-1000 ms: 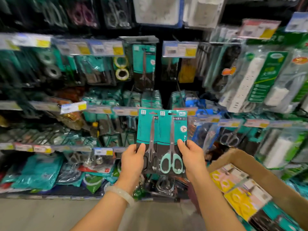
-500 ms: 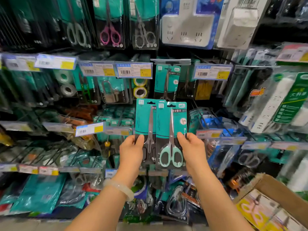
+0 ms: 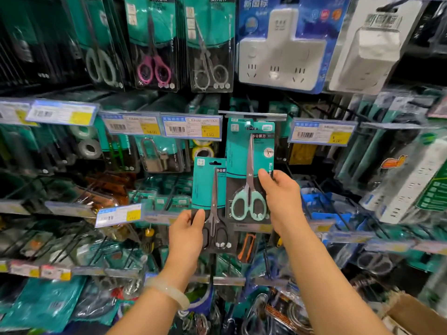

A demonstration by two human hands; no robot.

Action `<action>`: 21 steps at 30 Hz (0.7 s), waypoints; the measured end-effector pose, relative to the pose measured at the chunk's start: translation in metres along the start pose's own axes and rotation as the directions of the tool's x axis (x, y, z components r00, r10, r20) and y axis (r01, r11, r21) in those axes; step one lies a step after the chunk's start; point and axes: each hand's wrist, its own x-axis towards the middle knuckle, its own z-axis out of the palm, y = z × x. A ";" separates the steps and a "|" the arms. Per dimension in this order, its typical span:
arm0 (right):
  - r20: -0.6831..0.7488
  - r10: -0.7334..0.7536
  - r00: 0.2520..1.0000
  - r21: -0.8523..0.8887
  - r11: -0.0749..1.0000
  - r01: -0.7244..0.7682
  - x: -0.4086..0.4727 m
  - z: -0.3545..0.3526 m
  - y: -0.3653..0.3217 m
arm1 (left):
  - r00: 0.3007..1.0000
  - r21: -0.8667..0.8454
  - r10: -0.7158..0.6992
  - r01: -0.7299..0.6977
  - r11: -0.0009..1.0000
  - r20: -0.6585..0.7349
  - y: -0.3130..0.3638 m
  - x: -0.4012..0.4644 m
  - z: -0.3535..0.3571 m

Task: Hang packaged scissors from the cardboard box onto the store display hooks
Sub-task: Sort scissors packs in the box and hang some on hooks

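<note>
Store display hooks [image 3: 251,115] carry packaged goods. Right hand [image 3: 281,197] grasps mint-handled scissors pack [image 3: 249,170] at its right edge, raised to hook; left hand [image 3: 187,234] grasps black-handled scissors pack [image 3: 212,206].

2 upright teal scissor packs [image 3: 250,170] – mint-handled higher, black-handled [image 3: 212,204] lower-left

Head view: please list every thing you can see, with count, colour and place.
mint-handled scissors pack: one, teal card, raised to the centre hook
black-handled scissors pack: one, teal card, lower, left of it
pink-handled scissors pack: one, top row
socket adapters: two, white, upper right
price tags: several, blue and yellow, along the rails
cardboard box: one, brown, bottom right corner
bracelet: one, pale, left wrist
hands: left hand holds the black-handled pack; right hand holds the mint-handled pack
</note>
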 end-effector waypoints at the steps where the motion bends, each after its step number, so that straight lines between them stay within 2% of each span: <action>1: 0.000 0.000 1.000 0.004 1.000 0.000 0.003 0.001 0.001 | 1.000 0.012 0.001 -0.001 1.000 -0.014 -0.001 0.003 -0.001; 10: -0.029 0.010 1.000 0.023 1.000 -0.009 0.011 0.008 0.006 | 0.997 -0.001 0.015 -0.015 1.000 -0.074 0.003 0.007 -0.006; 16: -0.057 0.012 0.998 -0.064 0.998 -0.016 0.034 0.018 0.004 | 0.993 -0.044 -0.001 -0.005 0.999 -0.118 0.003 0.008 -0.013; 21: -0.063 0.003 0.998 -0.153 0.988 -0.013 0.044 0.019 0.008 | 0.995 -0.034 -0.014 0.011 0.999 -0.098 0.002 0.005 -0.010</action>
